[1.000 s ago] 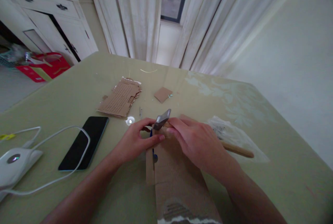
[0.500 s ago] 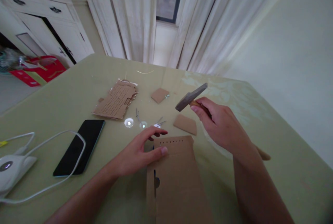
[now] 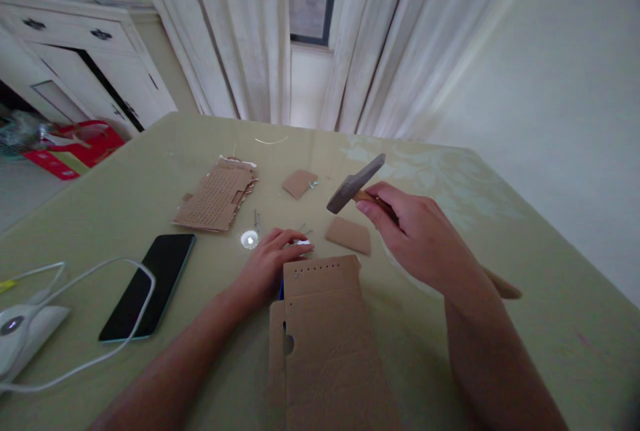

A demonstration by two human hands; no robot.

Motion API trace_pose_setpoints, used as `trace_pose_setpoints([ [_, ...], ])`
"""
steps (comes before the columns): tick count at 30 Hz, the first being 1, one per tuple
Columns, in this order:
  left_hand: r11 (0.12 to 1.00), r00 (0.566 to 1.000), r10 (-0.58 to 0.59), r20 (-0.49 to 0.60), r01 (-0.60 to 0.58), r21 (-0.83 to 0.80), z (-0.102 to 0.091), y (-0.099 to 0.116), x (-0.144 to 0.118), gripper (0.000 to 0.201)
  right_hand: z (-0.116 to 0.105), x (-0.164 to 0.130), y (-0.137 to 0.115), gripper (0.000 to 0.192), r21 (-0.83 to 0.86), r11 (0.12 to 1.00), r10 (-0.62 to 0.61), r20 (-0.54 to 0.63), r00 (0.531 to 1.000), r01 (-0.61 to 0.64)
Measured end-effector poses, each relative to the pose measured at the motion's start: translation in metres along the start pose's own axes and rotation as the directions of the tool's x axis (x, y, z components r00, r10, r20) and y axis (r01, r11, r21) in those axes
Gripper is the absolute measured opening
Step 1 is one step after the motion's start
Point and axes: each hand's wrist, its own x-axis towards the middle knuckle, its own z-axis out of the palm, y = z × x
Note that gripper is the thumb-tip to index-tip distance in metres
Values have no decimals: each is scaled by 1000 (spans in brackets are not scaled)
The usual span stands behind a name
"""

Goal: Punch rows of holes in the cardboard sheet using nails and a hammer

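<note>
hammer [image 3: 356, 183] was clamped in my right hand [image 3: 425, 244], head raised up-left above the cardboard [image 3: 323, 324]; my left hand [image 3: 267, 267] lay loosely apart on its top edge.

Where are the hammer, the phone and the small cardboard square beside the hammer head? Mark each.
hammer [image 3: 354, 184], head view, on its metal head
phone [image 3: 148, 275], head view, middle of its dark screen
small cardboard square [image 3: 349, 235], head view, its middle
</note>
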Motion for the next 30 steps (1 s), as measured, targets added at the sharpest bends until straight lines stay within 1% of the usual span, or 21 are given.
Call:
trace_pose_setpoints([
  [4, 992, 996, 54, 72, -62, 110, 1, -5, 3, 22, 1, 0, -1, 25, -4, 1000, -1, 11, 1000, 1],
  [6, 989, 996, 50, 74, -60, 135, 0, -7, 4, 20, 3, 0, -2, 24, -10, 1000, -11, 17, 1000, 12],
  [8, 989, 999, 21, 46, -28, 149, 0, -10, 5, 22, 5, 1, -2, 24, -15, 1000, -25, 24, 999, 25],
  [12, 978, 997, -69, -46, 77, 194, -2, -17, 5, 28, 7, 1, -3, 25, -16, 999, -41, 47, 998, 41],
  [15, 963, 989, -96, -113, 121, 239, -3, -23, 4, 30, 7, 1, -4, 23, -21, 999, -34, 58, 998, 36],
  [22, 925, 984, -131, -119, 165, 342, -3, -36, 2, 37, 8, 0, -5, 24, -46, 998, -45, 61, 997, 48],
  [25, 923, 972, -154, -176, 205, 325, -8, -38, 0, 38, 8, 0, -6, 23, -56, 997, -52, 69, 996, 55],
  [27, 948, 968, -137, -212, 190, 257, -13, -34, -1, 34, 7, 0, -6, 24, -54, 997, -51, 72, 996, 55],
  [28, 967, 972, -116, -203, 157, 201, -15, -30, -3, 33, 7, -1, -5, 24, -52, 997, -53, 71, 996, 56],
  [29, 985, 983, -86, -165, 109, 135, -17, -26, -5, 34, 7, -1, -5, 25, -54, 997, -54, 67, 996, 58],
  [30, 997, 994, -45, -101, 52, 65, -18, -22, -7, 35, 7, -2, -4, 25, -56, 997, -56, 64, 996, 60],
])
